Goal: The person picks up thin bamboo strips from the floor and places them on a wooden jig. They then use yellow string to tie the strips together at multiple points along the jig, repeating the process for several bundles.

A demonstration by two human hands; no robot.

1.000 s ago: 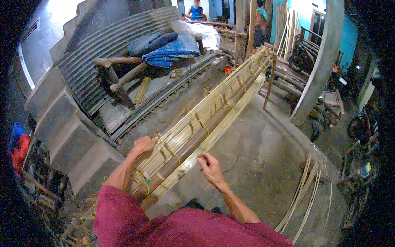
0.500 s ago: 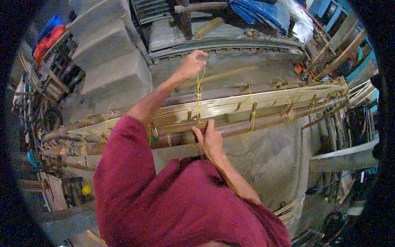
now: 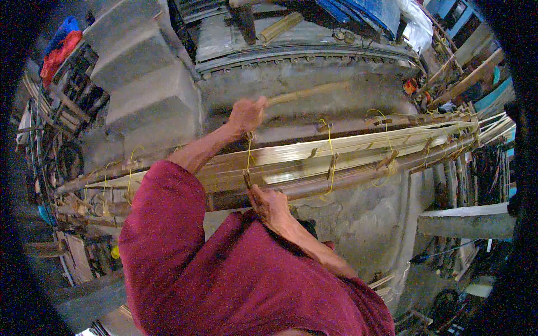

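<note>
Cord-handling, apparently, across pale strips (image 3: 302, 152) between poles (image 3: 305, 186).
Your left hand (image 3: 246, 116) is above the yellow cord (image 3: 250, 157), your right hand (image 3: 272, 208) by the peg (image 3: 247, 179) (you cannot tell either grip); next calls, probably, for steady tension.

Support: long frame of round brown poles (image 3: 305, 187) | on frame: long, thin, pale-yellow strips (image 3: 358, 143), running lengthwise between its poles; small dark-brown slats (image 3: 333, 163) and thin yellow cords (image 3: 330, 143) set across | below frame: grey concrete floor (image 3: 336, 221) | on floor: narrow pale sticks (image 3: 382, 281), frame's near side
</note>
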